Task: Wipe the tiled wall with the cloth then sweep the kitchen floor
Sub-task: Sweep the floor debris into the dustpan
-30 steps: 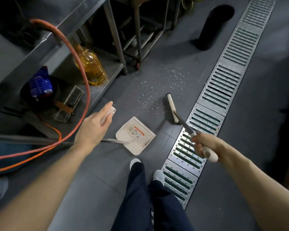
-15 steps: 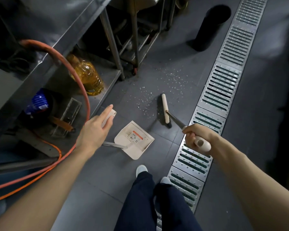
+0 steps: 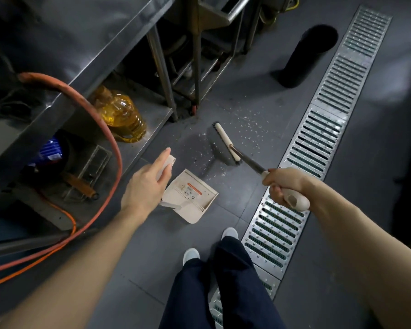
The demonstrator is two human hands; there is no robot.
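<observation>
My right hand [image 3: 285, 186] grips the beige end of a broom handle [image 3: 294, 200]. The broom head [image 3: 226, 143], cream wood with dark bristles, rests on the grey floor among white crumbs [image 3: 252, 124]. My left hand [image 3: 144, 188] holds the pale top of the dustpan's long handle [image 3: 167, 163]. The beige dustpan [image 3: 190, 195] lies flat on the floor just in front of my feet, its open edge facing the broom head. No cloth or tiled wall is in view.
A steel drain grate [image 3: 318, 143] runs along the floor on the right. A steel table [image 3: 81, 43] with a lower shelf holds an oil bottle [image 3: 121, 115] on the left. An orange hose [image 3: 100, 129] loops there. A black cylinder [image 3: 306, 55] stands far back.
The broom head has swung left and nearer the table leg, closer to the crumbs. My right hand has risen and pulled back. The dustpan and my left hand stay about where they were.
</observation>
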